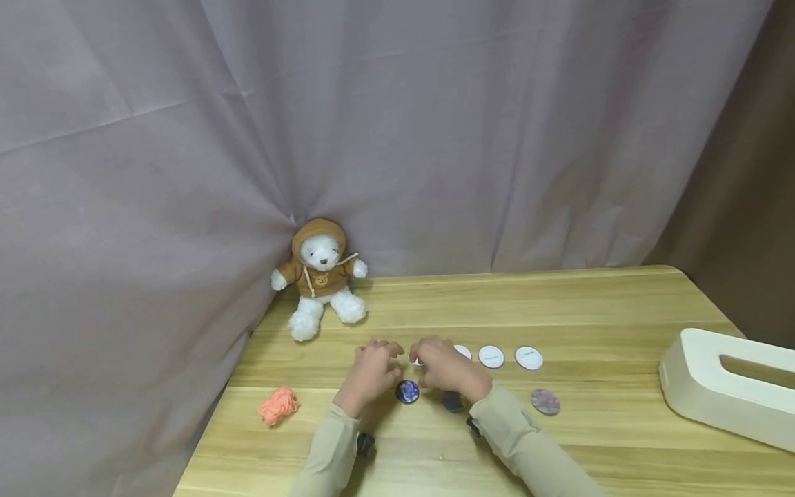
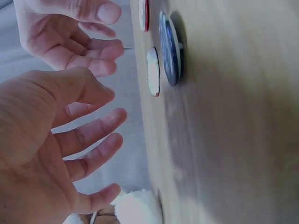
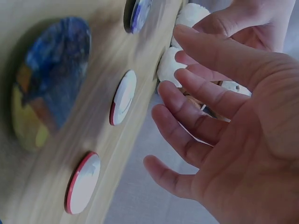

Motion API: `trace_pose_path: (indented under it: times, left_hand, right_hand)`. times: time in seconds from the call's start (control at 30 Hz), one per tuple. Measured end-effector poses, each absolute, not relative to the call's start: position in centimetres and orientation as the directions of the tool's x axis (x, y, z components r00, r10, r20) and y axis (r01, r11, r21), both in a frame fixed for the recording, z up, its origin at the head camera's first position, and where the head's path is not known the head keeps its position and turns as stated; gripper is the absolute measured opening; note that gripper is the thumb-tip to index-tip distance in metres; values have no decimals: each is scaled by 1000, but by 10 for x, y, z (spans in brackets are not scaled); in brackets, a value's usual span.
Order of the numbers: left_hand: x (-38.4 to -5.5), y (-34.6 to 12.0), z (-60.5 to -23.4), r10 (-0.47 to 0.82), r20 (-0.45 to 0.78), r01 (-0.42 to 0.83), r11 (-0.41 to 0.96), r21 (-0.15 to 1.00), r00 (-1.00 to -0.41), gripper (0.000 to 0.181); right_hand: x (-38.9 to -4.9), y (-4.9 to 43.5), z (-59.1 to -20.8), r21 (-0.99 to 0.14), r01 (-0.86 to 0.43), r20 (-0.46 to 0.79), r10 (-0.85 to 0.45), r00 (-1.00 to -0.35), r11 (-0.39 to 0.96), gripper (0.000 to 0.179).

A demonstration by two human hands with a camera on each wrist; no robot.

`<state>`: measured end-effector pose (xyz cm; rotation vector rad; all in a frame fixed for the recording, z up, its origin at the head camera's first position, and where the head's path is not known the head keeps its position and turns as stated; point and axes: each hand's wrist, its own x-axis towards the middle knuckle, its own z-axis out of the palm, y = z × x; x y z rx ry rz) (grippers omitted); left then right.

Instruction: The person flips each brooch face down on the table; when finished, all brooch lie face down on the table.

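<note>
Lower centre: left hand (image 1: 373,371) and right hand (image 1: 448,367) are hovering, holding nothing, near purple-blue disc (image 1: 407,392) and white discs (image 1: 491,357); seemingly arranging rows; next move probably needing a pinch.

In the head view, the sleeved left forearm (image 1: 326,449) and right forearm (image 1: 528,442) reached up from the bottom edge, slanting inward. The left grip (image 1: 373,371), a bare hand, and the right grip (image 1: 444,366), likewise bare, hung near each other at lower centre, backs upward. In the wrist views, the left fingers (image 2: 93,134) spread loosely at lower left; the right fingers (image 3: 194,116) bent slightly, right of centre.
</note>
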<state>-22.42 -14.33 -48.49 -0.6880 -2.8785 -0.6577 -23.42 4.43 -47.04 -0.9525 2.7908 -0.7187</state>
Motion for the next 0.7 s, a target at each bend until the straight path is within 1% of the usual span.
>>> trace_pose_path:
  times: [0.1,0.3,0.53,0.7]
  left_hand:
    - [-220,-145,-486,407,201,454,800,392,-891,30]
    - [-212,-149,-491,397,196,443,799,407,-897,34]
    - [-201,-157,-498,360,174,398,783,477,-917,39]
    - [-195,-159,-501,370,178,409,779,475,-912,42]
  right_hand:
    - [-231,42,-473,-450,-561,67,-601,-797,695,38]
    - [-228,40,-478,-435,-571,74,-604,-793,697,33]
    - [-223,34,-480,-448,-572,63,-614,-787,687,37]
    - [-220,31,-486,-409,-598,81,-625,-777,690,33]
